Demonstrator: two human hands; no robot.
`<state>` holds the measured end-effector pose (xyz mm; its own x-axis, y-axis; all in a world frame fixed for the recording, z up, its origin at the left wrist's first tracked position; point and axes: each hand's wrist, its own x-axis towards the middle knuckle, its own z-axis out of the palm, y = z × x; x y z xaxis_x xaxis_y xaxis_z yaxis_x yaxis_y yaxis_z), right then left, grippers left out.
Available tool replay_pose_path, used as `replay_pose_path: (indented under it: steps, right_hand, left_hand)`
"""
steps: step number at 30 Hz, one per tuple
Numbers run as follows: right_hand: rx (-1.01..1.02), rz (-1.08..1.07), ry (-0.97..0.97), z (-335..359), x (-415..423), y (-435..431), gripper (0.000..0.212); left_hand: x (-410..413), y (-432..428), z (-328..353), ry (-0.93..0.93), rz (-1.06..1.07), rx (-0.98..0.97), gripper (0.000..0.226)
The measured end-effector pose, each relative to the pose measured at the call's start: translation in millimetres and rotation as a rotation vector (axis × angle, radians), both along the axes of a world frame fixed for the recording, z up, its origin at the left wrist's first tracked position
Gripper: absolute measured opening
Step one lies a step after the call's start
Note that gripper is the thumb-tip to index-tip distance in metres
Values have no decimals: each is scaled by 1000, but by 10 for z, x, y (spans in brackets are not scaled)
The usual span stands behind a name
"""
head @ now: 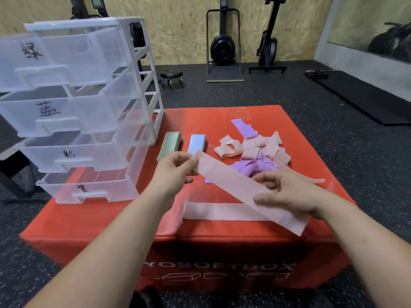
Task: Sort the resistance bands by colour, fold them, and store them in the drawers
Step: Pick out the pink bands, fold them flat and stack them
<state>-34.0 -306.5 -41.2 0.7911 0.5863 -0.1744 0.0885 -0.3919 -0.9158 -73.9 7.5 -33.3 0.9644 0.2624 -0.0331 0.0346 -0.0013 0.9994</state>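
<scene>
Left hand (pixel 175 167), right hand (pixel 289 194) — pink band (pixel 231 185)

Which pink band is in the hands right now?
The long pink band held diagonally, the left hand pinching its upper end, the right hand its lower part. The other pink bands lie on the red box: one flat, the rest crumpled.

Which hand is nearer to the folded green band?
Left. The left hand is just in front of the green band; the right hand is well off to its right. Both grip the pink band.
</scene>
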Motion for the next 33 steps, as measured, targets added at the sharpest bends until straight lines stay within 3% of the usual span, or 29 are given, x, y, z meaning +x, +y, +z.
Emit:
replay_pose_path:
  steps: [2, 7, 11, 16, 23, 27, 33]
  right_hand:
    - [-47, 48, 8, -28, -45, -64, 40]
    - [-249, -48, -212, -141, -72, -241, 3]
    - [-331, -108, -297, -232, -90, -405, 6]
    - [-207, -70, -168, -227, -164, -620, 24]
    - [-22, -423, -153, -361, -185, -659, 40]
    - [-88, -582, -278, -478, -158, -565, 38]
    - [-270, -557, -388, -531, -176, -506, 32]
  left_hand:
    - [-49, 27, -27, 18, 23, -27, 17]
    - [-170, 10, -151, 50, 17, 133, 9]
    - [-239, 22, -234, 71, 52, 221, 3]
    - [-311, 45, -275, 152, 71, 250, 7]
    - [-360, 128, -342, 264, 77, 449, 10]
    - [-398, 114, -384, 270, 39, 685, 17]
    - [-405, 119, -495, 196, -26, 932, 17]
